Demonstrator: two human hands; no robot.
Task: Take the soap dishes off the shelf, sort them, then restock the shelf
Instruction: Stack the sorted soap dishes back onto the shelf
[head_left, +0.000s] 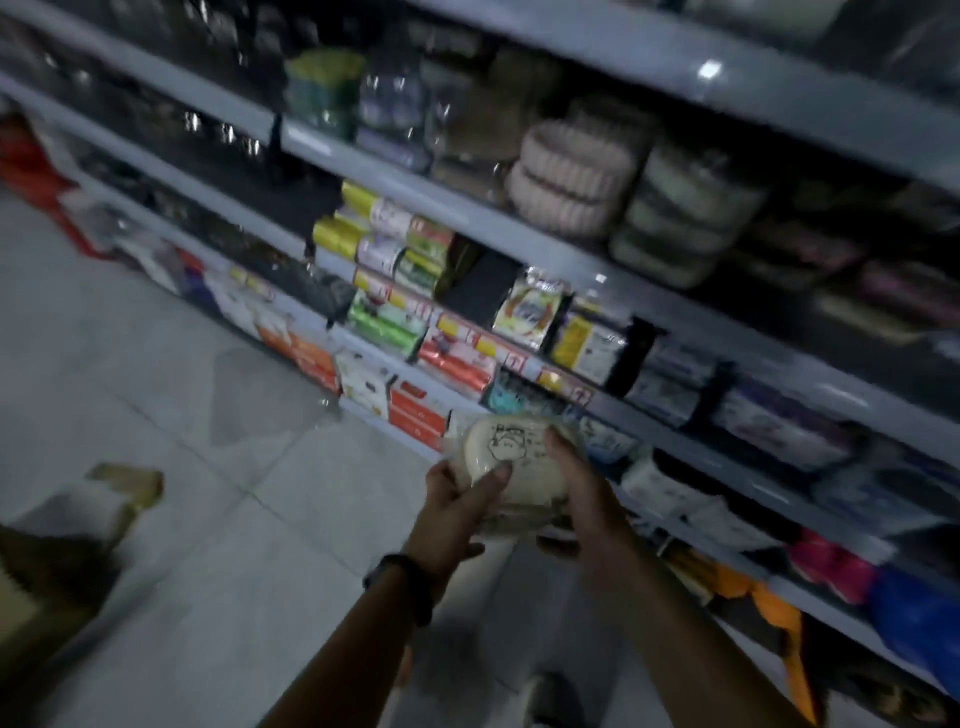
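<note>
In front of the lower shelves, low centre of view: cream dish (511, 457) with a black line drawing on top, in clear wrap, held in the air between both hands, above the floor (171, 364) and touching no shelf. More cream layers show under it inside the wrap; too blurred to count. Left hand (460, 506) grips the near-left side, thumb laid over the top face, the other fingers under the dish and hidden. Right hand (579, 491) grips the right side, one finger up along the rim, the rest curled below; exact spread I can't tell. Black band (402, 577) on the left wrist. Up on the shelf (467, 215), well apart from the hands: pink stack (571, 176) of ribbed dishes, and a pale green stack (680, 223) just beside it on the right. Yellow and green rolls (384, 234) sit one tier lower, to the left. Cardboard box (88, 514) on the floor at far left, flaps open. Whole frame is dim and motion-blurred.
</note>
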